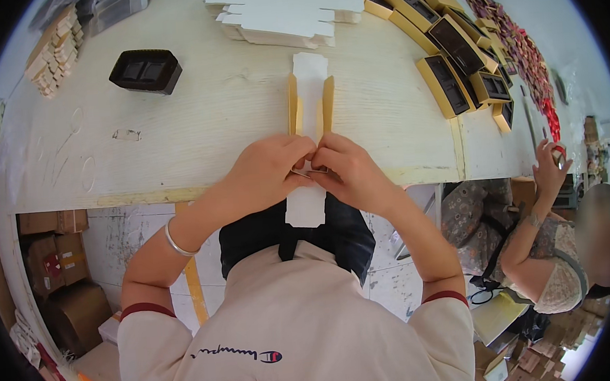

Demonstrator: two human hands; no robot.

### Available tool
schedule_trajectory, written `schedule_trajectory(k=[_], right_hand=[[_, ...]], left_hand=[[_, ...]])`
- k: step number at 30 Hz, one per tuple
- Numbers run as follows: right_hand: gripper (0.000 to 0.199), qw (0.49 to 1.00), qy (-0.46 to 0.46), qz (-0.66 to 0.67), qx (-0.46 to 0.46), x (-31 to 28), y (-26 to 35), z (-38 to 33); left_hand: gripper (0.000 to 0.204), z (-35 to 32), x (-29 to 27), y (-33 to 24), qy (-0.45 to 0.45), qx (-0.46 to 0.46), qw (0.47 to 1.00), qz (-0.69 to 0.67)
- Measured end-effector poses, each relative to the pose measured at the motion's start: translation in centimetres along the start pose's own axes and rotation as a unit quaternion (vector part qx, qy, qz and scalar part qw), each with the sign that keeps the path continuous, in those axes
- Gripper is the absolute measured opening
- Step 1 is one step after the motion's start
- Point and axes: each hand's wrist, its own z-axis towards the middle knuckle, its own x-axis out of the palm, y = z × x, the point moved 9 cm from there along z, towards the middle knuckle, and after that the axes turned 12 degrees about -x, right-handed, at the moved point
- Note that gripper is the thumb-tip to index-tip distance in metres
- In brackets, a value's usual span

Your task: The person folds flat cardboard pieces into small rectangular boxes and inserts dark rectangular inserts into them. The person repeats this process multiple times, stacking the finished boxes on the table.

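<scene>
A partly folded cardboard box [311,75], white inside and gold outside, lies at the table's front edge with its two long sides standing up. Its near end flap [305,208] hangs past the edge over my lap. My left hand [280,158] pinches the box's near left corner, fingers closed. Opposite it, my right hand [345,166] grips the near right corner, fingers also closed. Both sets of fingertips almost meet over small folded tabs, which they partly hide.
A stack of flat white box blanks [284,14] lies at the back. To its right stand several gold boxes with black trays [455,44]. One black plastic tray [145,71] sits at left. A co-worker [533,260] at far right handles red ribbon [554,123].
</scene>
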Motion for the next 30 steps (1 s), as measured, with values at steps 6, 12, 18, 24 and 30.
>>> schedule_trajectory(k=[6, 12, 18, 24, 30], right_hand=[[0.034, 0.998, -0.015, 0.045, 0.036, -0.4, 0.5, -1.6], [0.046, 0.98, 0.018, -0.183, -0.072, 0.1, 4.1, -2.5], [0.034, 0.992, -0.126, 0.003, -0.005, -0.8, 0.4, -3.4], [0.028, 0.919, -0.279, 0.245, 0.13, -0.4, -2.6, -4.3], [0.03, 0.95, -0.147, -0.271, -0.054, -1.1, 3.7, -1.6]], left_hand=[[0.019, -0.5, 0.4, 0.6, -0.041, -0.012, 0.999, 0.011], [0.015, -0.2, 0.2, 0.7, -0.017, -0.032, 0.999, 0.014], [0.019, 0.5, 0.7, 1.5, 0.168, -0.087, 0.945, -0.267], [0.024, -0.1, 0.8, 1.6, 0.096, -0.085, 0.971, -0.203], [0.018, -0.3, -0.5, 0.1, -0.021, -0.036, 0.997, -0.066]])
